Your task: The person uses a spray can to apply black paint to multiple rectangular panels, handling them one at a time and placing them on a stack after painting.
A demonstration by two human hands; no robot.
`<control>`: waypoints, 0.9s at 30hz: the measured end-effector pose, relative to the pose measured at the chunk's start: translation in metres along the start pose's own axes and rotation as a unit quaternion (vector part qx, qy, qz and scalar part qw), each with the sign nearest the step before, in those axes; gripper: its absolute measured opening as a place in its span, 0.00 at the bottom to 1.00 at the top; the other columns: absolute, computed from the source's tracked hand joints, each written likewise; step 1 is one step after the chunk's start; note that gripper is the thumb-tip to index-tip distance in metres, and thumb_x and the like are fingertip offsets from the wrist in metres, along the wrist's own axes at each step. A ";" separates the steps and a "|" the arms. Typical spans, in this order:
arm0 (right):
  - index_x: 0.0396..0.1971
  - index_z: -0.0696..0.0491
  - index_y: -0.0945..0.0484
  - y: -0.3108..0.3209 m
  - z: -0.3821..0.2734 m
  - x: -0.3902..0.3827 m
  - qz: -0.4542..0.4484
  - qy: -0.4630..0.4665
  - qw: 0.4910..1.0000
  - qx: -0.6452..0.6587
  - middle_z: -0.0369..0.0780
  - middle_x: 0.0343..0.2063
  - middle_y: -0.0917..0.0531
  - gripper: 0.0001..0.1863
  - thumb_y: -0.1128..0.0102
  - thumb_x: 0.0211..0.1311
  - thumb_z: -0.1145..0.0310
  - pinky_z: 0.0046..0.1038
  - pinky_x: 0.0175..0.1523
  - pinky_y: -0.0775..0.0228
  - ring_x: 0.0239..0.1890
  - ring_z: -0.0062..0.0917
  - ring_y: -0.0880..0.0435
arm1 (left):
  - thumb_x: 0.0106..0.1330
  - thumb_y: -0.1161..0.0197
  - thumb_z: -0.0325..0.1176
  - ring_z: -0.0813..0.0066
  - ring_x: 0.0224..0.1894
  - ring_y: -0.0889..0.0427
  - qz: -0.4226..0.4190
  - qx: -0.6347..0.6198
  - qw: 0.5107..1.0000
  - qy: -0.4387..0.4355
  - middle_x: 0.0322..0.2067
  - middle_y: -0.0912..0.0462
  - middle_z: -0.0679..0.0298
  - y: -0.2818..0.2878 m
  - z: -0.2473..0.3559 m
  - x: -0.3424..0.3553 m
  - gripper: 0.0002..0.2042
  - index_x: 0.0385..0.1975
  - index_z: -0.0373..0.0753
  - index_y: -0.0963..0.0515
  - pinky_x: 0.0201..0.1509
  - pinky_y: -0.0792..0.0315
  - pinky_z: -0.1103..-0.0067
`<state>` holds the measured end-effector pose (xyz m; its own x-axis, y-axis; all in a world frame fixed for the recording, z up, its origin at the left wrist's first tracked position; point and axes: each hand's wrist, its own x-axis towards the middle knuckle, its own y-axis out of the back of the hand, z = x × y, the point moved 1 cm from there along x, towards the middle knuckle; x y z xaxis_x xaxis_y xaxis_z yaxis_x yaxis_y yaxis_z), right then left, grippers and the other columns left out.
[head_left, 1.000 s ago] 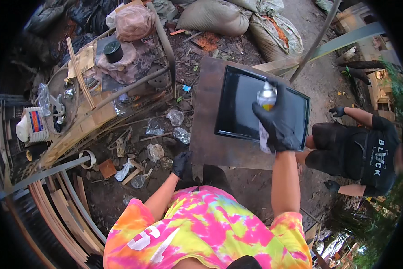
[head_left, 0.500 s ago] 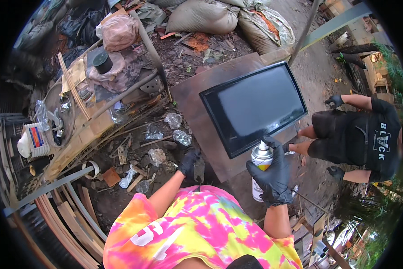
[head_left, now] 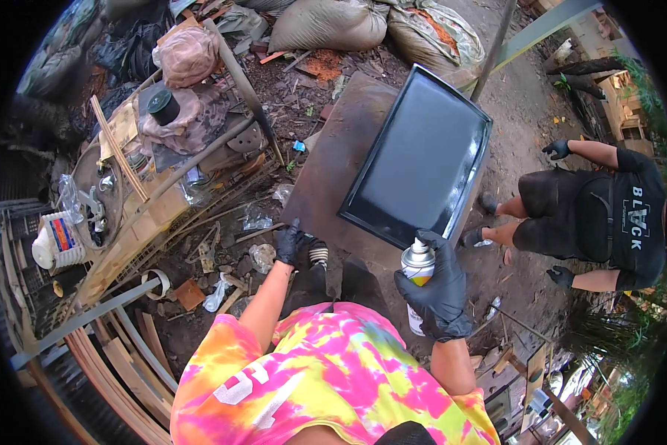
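Spray can (head_left: pixel 416 276), black tray (head_left: pixel 421 159), perhaps glossy

Spray can (head_left: pixel 416 278) body mostly hidden (right hand (head_left: pixel 436 293) wraps it).

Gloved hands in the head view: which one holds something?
The person's own right hand, gripping a spray can; their left hand and the co-worker's hands hold nothing.

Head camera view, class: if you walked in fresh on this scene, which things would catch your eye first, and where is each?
The glossy black tray stands out at upper centre, lying on a rusty brown board over the dirt. Just below it, the right hand, in a black glove, grips a spray can upright. The left hand, also gloved, hangs near the board's lower left corner, and a crouching person in black is at the right.
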<state>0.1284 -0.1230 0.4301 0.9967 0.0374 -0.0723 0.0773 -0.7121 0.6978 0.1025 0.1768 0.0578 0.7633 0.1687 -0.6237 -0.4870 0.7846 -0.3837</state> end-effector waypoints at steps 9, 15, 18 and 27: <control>0.57 0.45 0.24 -0.002 0.015 0.007 -0.001 -0.023 0.999 -0.028 0.41 0.46 0.17 0.33 0.24 0.47 0.66 0.40 0.51 0.19 0.47 0.42 0.12 | 0.75 0.34 0.43 0.72 0.43 0.12 0.067 0.021 0.992 0.102 0.44 0.13 0.63 0.021 -0.055 -0.041 0.19 0.56 0.35 0.21 0.44 0.17 0.75; 0.58 0.48 0.25 -0.001 0.021 0.058 0.023 0.008 0.999 -0.038 0.42 0.46 0.15 0.33 0.24 0.48 0.68 0.37 0.53 0.20 0.48 0.38 0.12 | 0.74 0.33 0.41 0.71 0.41 0.12 0.043 -0.025 0.995 0.089 0.45 0.13 0.63 0.024 -0.074 -0.051 0.17 0.55 0.38 0.19 0.46 0.18 0.76; 0.59 0.51 0.25 0.001 0.018 0.095 0.026 0.030 0.999 -0.037 0.42 0.46 0.14 0.35 0.24 0.47 0.69 0.34 0.55 0.21 0.48 0.34 0.12 | 0.75 0.34 0.40 0.73 0.45 0.13 0.031 0.000 0.996 0.083 0.47 0.13 0.63 0.030 -0.083 -0.054 0.16 0.56 0.39 0.19 0.50 0.19 0.75; 0.59 0.49 0.24 0.002 -0.002 0.224 0.034 0.055 0.995 -0.071 0.48 0.51 0.15 0.35 0.26 0.47 0.62 0.38 0.58 0.22 0.52 0.43 0.13 | 0.77 0.37 0.38 0.77 0.49 0.17 -0.004 0.082 0.996 -0.025 0.47 0.13 0.66 0.043 -0.088 -0.061 0.13 0.54 0.38 0.17 0.56 0.24 0.76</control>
<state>0.3521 -0.1142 0.4165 0.9958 0.0745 0.0527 0.0037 -0.6101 0.7923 -0.0023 0.1472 0.0194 0.7889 0.1885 -0.5849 -0.4083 0.8721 -0.2698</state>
